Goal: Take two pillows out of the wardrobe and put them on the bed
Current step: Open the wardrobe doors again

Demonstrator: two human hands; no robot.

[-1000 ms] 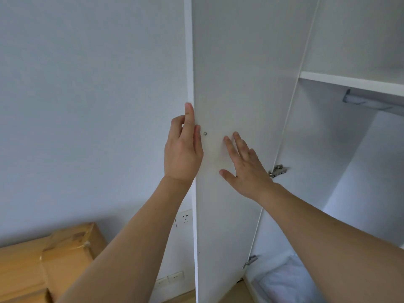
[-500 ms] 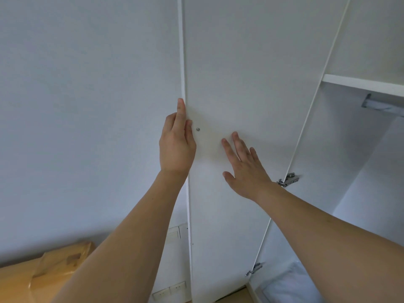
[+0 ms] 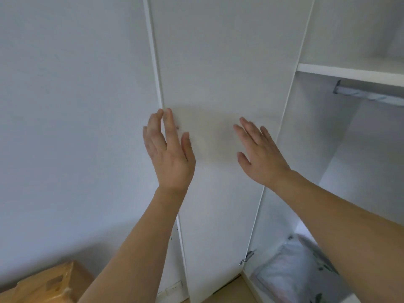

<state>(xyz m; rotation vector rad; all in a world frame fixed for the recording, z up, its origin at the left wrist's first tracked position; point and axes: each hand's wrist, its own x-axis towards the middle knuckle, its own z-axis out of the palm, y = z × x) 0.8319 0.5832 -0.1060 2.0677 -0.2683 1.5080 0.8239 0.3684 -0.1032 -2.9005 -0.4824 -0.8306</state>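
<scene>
The white wardrobe door (image 3: pixel 218 62) stands swung wide open, nearly flat against the wall. My left hand (image 3: pixel 168 154) is at the door's free edge with straight, slightly spread fingers. My right hand (image 3: pixel 260 154) is held flat in front of the door's inner face, fingers straight; contact is unclear through blur. At the bottom of the open wardrobe (image 3: pixel 349 171) lies a white pillow (image 3: pixel 290 272) with a leafy print, partly hidden behind my right forearm. The bed is out of view.
A white shelf (image 3: pixel 349 73) and a metal hanging rail (image 3: pixel 369 95) cross the wardrobe's upper part. A wooden piece of furniture (image 3: pixel 48 285) sits at the lower left against the wall. Wall sockets (image 3: pixel 172 288) sit low beside the door. A door hinge (image 3: pixel 247 258) is visible.
The door has swung further open towards the wall. My left hand has let go of the door's edge and opened its fingers. The view has tilted, showing more of the pillow.
</scene>
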